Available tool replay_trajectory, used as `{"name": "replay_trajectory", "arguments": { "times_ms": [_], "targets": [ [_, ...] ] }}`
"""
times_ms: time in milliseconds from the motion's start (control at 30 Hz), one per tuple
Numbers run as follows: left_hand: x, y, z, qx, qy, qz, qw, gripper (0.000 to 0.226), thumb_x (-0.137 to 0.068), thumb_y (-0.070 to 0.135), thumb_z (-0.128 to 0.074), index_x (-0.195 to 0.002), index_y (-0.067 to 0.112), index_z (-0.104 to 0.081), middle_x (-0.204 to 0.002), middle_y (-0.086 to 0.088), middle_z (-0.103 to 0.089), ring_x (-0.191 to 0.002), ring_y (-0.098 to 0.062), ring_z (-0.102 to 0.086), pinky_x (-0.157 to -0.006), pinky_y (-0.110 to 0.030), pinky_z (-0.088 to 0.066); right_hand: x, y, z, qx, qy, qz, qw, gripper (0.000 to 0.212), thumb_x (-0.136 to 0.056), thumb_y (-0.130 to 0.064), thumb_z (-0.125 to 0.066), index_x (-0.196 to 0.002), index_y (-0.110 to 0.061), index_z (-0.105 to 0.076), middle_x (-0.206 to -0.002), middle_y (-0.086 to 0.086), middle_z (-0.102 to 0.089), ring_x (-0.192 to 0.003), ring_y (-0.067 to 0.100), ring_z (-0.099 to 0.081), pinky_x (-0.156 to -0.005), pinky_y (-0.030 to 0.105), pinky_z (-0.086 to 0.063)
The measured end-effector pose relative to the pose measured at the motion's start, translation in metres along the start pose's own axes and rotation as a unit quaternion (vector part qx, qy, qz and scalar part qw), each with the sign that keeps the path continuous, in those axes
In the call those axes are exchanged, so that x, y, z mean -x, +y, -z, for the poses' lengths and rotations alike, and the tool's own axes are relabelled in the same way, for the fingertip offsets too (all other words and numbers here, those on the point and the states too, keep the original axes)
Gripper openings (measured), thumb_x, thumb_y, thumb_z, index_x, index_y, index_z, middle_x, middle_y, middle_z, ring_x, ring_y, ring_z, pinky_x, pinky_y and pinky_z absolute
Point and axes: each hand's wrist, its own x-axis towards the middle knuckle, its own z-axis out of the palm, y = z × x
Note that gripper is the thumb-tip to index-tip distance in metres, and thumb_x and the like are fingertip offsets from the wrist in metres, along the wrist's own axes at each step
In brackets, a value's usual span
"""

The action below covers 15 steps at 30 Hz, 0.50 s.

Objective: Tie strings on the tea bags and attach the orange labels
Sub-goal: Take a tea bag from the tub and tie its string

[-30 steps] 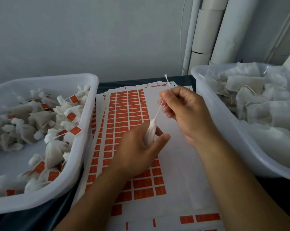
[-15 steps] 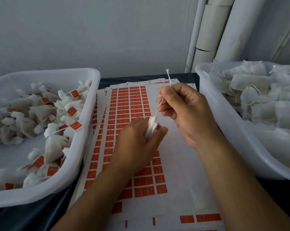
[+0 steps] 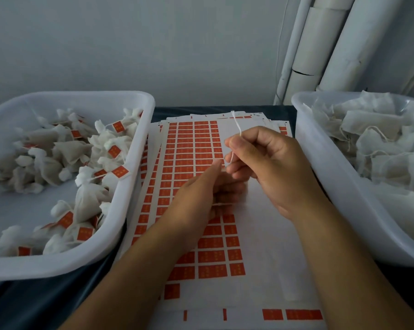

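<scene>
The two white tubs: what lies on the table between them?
In the head view, stacked sheets of orange labels lie between left tub and right tub.

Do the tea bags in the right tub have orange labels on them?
No, the bags in the right tub are plain white with loose strings and no labels.

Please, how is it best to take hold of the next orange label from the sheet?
Take a label at the right edge of the orange block, coming from the bare right side of the sheet. There the labels are already peeled away, so that edge is free for a fingertip to lift.
</scene>
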Motion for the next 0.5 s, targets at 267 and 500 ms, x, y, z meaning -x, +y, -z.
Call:
{"name": "replay_trajectory", "arguments": {
  "times_ms": [267,500],
  "targets": [
    [0.001,0.007,0.015,0.215,-0.062,-0.008,0.975,0.042,-0.108,0.036,-0.04,-0.098,0.006,-0.067,-0.076,-0.009,-0.047,-0.068,-0.017,-0.048,-0.069,-0.03,-0.048,0.008,0.004,-0.014,0.134,-0.148,-0.009,0.98,0.014,-0.099,-0.029,-0.063,-0.094,-0.018,-0.072,-0.08,-0.005,-0.074,-0.073,0.018,-0.075,-0.066,0.027,-0.061],
    [0.0,0.008,0.022,0.23,-0.037,-0.026,0.972,0.052,-0.105,0.049,-0.044,-0.11,0.007,-0.073,-0.103,-0.018,-0.066,-0.092,-0.028,-0.065,-0.073,-0.036,-0.055,0.008,0.01,-0.015,0.18,-0.159,-0.034,0.97,0.018,-0.097,-0.036,-0.064,-0.096,-0.02,-0.072,-0.081,-0.009,-0.074,-0.074,0.014,-0.074,-0.067,0.025,-0.061]
  ]
}}
